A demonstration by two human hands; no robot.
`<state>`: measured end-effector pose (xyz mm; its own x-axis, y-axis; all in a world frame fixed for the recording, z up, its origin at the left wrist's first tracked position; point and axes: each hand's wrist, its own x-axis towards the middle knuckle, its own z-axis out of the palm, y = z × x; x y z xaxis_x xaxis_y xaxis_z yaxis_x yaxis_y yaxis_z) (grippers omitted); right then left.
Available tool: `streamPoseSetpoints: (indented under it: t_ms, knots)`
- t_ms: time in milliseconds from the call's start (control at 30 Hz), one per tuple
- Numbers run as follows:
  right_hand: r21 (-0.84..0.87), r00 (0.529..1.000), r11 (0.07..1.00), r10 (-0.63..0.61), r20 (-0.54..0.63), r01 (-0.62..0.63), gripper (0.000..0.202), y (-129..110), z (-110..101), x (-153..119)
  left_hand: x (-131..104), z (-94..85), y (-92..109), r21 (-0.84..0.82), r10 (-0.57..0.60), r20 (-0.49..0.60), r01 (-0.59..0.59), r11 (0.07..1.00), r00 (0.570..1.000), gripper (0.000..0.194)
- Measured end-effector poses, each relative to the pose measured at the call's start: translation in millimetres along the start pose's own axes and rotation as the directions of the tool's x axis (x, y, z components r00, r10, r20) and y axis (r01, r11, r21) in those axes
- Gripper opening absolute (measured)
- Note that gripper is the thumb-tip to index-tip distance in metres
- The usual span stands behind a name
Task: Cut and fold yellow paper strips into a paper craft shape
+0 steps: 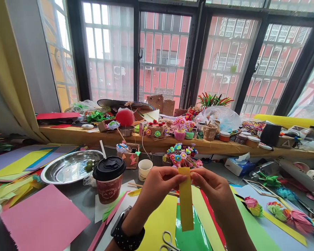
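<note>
A long yellow paper strip (186, 205) hangs upright in front of me, pinched near its top end between both hands. My left hand (157, 186) grips it from the left with thumb and fingers, and a black dotted watch sits on that wrist. My right hand (211, 188) holds the same top end from the right. Below the strip lie green paper sheets (196, 237) and yellow sheets, with small scissors (169, 242) at the bottom edge.
A lidded paper coffee cup (109, 179) with a straw stands to the left, by a steel tray (68, 167) and a pink sheet (44, 219). A small white cup (144, 169) and paper flowers (181, 155) stand behind the hands. Folded paper flowers (285, 212) lie right. The cluttered windowsill holds craft items.
</note>
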<state>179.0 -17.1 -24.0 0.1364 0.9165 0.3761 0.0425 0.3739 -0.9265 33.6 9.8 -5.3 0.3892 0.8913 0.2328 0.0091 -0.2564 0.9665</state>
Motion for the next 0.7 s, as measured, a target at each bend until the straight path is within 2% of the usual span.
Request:
streamPoseSetpoints:
  t_ms: [133, 367, 700]
  knots:
    - [0.071, 1.000, 0.997, 0.019, -0.007, -0.018, 0.020, -0.9, 7.1, -0.9, -0.5, -0.2, -2.4, -0.010, 0.006, 0.037, -0.006, 1.000, 0.999, 0.021]
    - [0.059, 0.998, 0.997, 0.037, 0.044, -0.039, 0.022, -0.9, 4.5, 0.5, -0.7, -0.5, -1.2, 0.028, 0.035, 0.045, -0.036, 0.999, 0.998, 0.024]
    - [0.065, 0.998, 0.997, 0.054, -0.015, -0.053, 0.022, -0.5, 6.8, -1.3, -0.5, -0.4, -2.8, 0.039, 0.057, 0.064, -0.059, 0.998, 0.996, 0.021]
